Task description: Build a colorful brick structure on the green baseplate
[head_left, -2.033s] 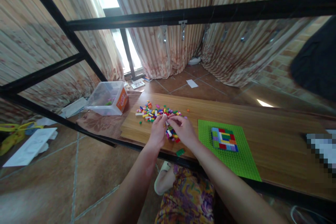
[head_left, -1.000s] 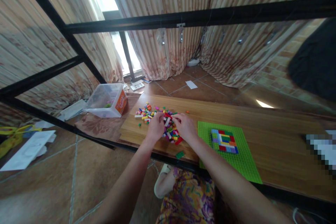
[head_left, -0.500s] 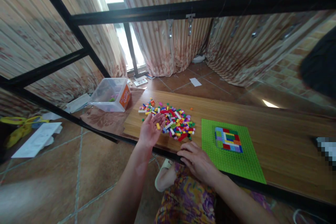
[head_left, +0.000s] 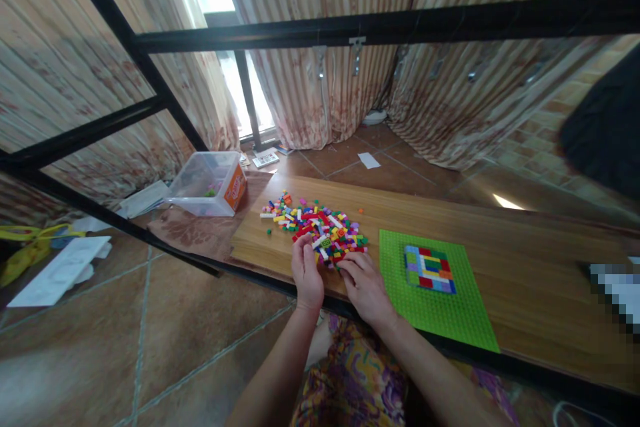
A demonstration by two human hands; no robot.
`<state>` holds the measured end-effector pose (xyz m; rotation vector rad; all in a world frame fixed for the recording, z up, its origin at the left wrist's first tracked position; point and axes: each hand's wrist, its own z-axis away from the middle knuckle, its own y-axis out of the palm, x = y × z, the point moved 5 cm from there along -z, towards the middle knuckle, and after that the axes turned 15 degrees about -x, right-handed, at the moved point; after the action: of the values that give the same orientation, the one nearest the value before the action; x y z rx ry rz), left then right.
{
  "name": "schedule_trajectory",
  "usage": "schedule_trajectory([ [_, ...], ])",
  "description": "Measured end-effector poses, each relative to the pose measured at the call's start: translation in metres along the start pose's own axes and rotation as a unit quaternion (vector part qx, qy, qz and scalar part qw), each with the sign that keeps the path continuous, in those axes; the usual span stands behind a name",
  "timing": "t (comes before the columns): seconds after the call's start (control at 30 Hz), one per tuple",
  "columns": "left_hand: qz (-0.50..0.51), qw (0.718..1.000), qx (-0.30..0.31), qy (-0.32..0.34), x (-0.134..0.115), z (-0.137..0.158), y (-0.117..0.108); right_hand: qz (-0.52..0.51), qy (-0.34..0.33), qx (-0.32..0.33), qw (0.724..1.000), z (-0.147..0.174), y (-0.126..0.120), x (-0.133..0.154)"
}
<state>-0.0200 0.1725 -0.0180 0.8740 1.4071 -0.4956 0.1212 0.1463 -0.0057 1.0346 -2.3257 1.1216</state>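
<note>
My left hand point(head_left: 307, 280) is cupped at the near side of a heap of loose toy bricks point(head_left: 327, 221), its fingers curled together. Whether anything lies in its palm is hidden. Beside it, my right hand point(head_left: 367, 287) reaches down to the heap's near right edge. Its thumb and fingertips come together at the bricks; what they pinch is too small to make out. To the right lies a green baseplate point(head_left: 437, 320), carrying a flat, roughly square build of multicoloured bricks point(head_left: 431, 269).
The heap and baseplate rest on a long wooden tabletop point(head_left: 530, 280) with a black front edge. A clear plastic tub point(head_left: 200, 183) with an orange label stands left of it. A black metal frame point(head_left: 280, 38) crosses in front of striped curtains point(head_left: 320, 93). White paper point(head_left: 369, 161) lies on the tiled floor.
My left hand has turned from palm up, with a yellow brick on its fingers, to cupped, and moved right. My right hand has gone from the table edge to the bricks.
</note>
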Motion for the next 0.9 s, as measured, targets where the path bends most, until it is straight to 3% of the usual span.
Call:
schedule_trajectory([
  [0.23, -0.010, 0.999, 0.035, 0.020, -0.011, 0.008, 0.001, 0.020, 0.063, -0.044, 0.997, -0.013, -0.023, -0.004],
  [0.4, -0.096, 0.984, 0.056, 0.141, -0.027, 0.002, -0.011, 0.100, 0.121, -0.042, 0.987, -0.015, -0.031, -0.013],
  [0.53, -0.257, 0.938, 0.037, 0.230, -0.029, -0.009, -0.020, 0.133, 0.161, -0.034, 0.977, -0.004, -0.022, -0.013],
  [0.67, -0.407, 0.876, 0.111, 0.231, -0.018, -0.008, -0.014, 0.103, 0.189, -0.034, 0.976, -0.001, -0.002, -0.010],
  [0.8, -0.485, 0.816, 0.167, 0.267, -0.013, 0.004, -0.010, 0.055, 0.195, -0.053, 0.978, -0.006, 0.008, -0.007],
  [0.9, -0.514, 0.791, 0.176, 0.283, -0.010, 0.010, -0.009, 0.051, 0.189, -0.051, 0.979, -0.011, 0.005, -0.007],
])
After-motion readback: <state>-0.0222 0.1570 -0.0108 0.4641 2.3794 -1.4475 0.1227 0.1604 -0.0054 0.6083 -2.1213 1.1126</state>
